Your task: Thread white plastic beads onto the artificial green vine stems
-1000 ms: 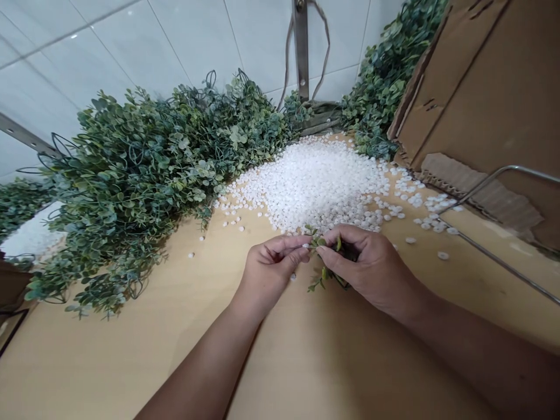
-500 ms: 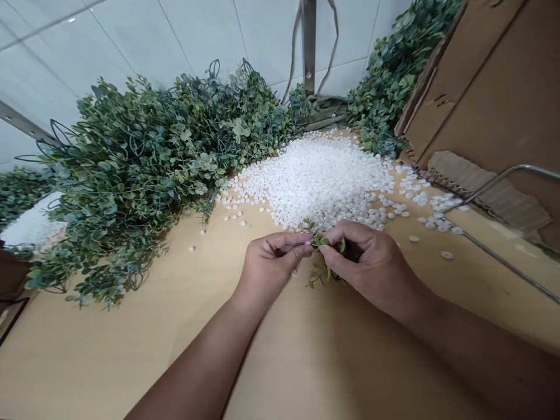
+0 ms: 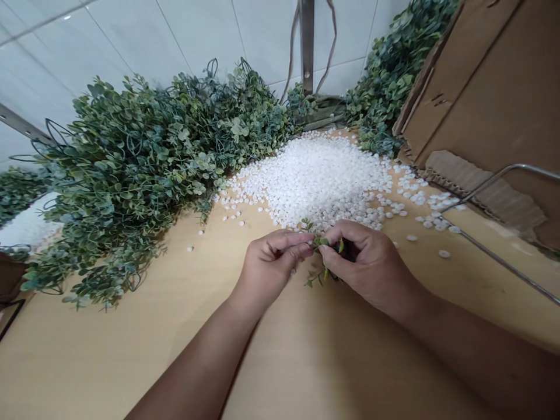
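Right hand (image 3: 371,265) pinches green sprig (image 3: 322,241); left hand (image 3: 272,262) has fingertips pressed together just left of it, contents too small to tell. Sprig's long axis unclear.

Tiled wall (image 3: 131,35), cardboard (image 3: 481,105) – torn, metal rod (image 3: 510,267)

Left of the pile (image 3: 319,175), passage is being blocked by foliage (image 3: 166,140); behind it, by a post (image 3: 307,52); right of it, by cardboard (image 3: 490,87) and a wire (image 3: 516,166). In front, passage is being obstructed by the left hand (image 3: 271,262) and right hand (image 3: 371,262). Front-left, room is being left over the table (image 3: 188,297).
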`<state>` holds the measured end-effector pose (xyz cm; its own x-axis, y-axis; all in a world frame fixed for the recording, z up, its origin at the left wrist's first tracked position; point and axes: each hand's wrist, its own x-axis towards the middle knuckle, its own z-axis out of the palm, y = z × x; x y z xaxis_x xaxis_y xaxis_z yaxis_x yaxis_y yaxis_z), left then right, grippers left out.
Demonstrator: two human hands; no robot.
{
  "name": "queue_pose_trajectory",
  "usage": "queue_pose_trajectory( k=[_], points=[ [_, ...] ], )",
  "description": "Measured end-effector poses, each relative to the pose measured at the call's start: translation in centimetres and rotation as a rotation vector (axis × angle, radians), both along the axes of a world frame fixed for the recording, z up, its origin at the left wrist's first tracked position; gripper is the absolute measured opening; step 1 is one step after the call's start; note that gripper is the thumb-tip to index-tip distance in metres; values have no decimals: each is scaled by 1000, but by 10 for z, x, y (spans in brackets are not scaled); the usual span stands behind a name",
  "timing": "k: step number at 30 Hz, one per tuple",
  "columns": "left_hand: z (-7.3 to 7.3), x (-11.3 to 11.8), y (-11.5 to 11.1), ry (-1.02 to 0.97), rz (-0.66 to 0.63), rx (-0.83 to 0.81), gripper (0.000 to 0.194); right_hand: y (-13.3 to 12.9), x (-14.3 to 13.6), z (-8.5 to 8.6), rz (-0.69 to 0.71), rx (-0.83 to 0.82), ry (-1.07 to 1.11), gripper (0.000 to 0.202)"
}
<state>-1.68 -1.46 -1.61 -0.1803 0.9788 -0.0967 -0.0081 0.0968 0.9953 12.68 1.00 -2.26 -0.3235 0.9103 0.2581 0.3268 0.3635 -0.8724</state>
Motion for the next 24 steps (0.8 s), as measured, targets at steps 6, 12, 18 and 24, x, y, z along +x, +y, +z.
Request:
queue_pose_trajectory(
  k=[6,12,18,24],
  points=[
    [3,-2,2,-99,-8,-79,7,0,-2,-1,13,-66,24,10],
    [2,-5,3,-182,-74,-91,12,0,-2,-3,89,-155,27,13],
    [0,-7,5,-170,-82,-95,12,1,-3,-4,89,-194,10,16],
    [1,-7,5,-174,-102,-101,11,1,-3,0,83,-255,29,19]
  ],
)
